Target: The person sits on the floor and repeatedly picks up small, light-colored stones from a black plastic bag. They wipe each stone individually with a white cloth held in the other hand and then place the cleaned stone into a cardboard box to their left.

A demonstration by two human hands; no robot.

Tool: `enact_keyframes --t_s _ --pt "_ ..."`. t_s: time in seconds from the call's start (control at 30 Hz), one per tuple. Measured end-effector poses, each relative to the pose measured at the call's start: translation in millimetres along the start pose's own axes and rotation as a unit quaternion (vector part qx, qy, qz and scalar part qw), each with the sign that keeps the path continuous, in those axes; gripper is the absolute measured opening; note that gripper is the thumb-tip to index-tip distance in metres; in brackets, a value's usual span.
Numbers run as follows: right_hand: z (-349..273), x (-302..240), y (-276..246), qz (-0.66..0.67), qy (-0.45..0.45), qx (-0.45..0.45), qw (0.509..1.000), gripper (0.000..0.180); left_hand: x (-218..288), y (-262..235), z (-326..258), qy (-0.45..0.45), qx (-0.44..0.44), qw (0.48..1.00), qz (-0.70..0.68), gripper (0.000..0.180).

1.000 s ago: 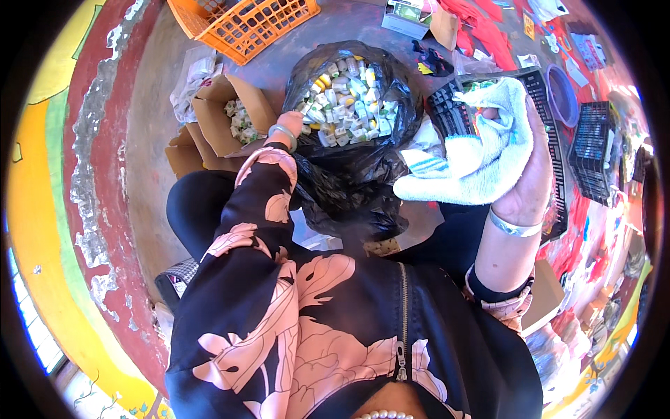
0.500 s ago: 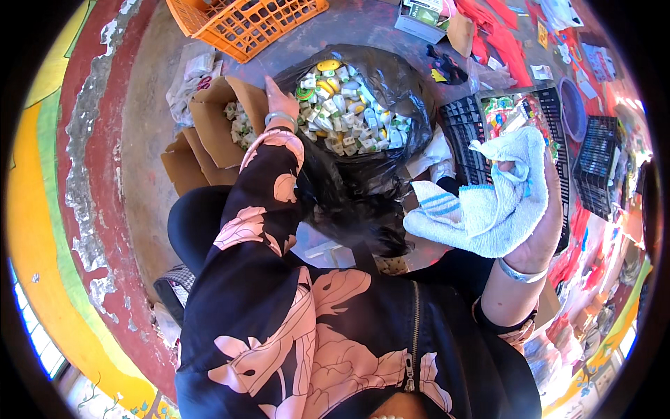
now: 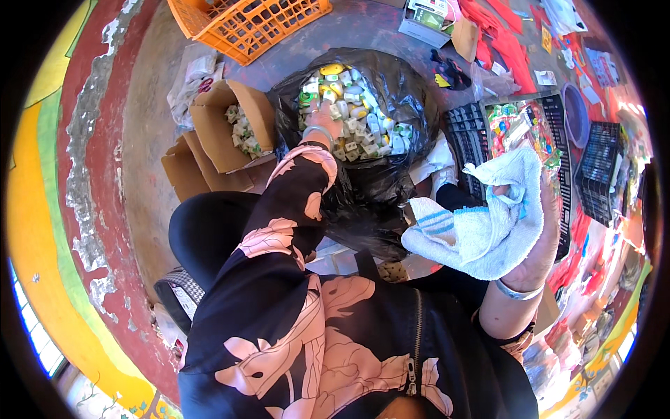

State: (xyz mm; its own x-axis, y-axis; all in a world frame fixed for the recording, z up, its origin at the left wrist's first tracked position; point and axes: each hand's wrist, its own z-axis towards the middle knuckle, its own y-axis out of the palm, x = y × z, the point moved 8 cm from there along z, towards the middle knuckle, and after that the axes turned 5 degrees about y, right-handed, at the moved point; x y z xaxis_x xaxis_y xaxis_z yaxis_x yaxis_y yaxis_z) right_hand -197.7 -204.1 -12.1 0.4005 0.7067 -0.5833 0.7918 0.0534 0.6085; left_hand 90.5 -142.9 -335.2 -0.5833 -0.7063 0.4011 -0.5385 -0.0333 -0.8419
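My left hand [image 3: 324, 122] reaches over the heap of small white, green and yellow plastic pieces [image 3: 363, 133] inside a black plastic bag [image 3: 398, 84]. Its fingers blend into the pieces, so their closure cannot be made out. At the right, my right hand [image 3: 541, 244] is closed on a white terry towel [image 3: 481, 234] with blue stripes, which drapes over the fingers and hides most of them. The towel is held up in front of a black crate [image 3: 464, 133].
An open cardboard box [image 3: 227, 140] with similar small pieces stands left of the bag. Beyond it sits an orange plastic crate [image 3: 258, 31]. The black crate holds colourful packets [image 3: 509, 126]; a purple basin [image 3: 576, 115] and another dark crate [image 3: 597, 171] lie farther right.
My left hand has moved right, from the cardboard box's edge onto the pieces in the bag. My right hand still holds the towel, nearly in place.
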Motion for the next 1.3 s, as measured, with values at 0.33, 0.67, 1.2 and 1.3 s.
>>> enact_keyframes --t_s 0.33,0.67,1.2,1.3 --pt "-4 5 11 -0.052 0.011 -0.003 0.999 0.036 34 69 -46 0.260 -0.120 0.957 -0.044 0.053" --pt "-5 7 11 -0.042 0.004 0.000 0.999 0.035 -51 16 -8 0.038 0.060 0.997 0.038 0.039" --pt "-5 16 18 -0.059 0.035 -0.093 0.993 0.031 2 8 -47 -0.073 -0.078 0.633 -0.767 0.025" --pt "-8 13 22 -0.061 0.036 -0.095 0.993 0.030 57 -36 -72 -0.010 -0.175 0.516 -0.838 0.025"
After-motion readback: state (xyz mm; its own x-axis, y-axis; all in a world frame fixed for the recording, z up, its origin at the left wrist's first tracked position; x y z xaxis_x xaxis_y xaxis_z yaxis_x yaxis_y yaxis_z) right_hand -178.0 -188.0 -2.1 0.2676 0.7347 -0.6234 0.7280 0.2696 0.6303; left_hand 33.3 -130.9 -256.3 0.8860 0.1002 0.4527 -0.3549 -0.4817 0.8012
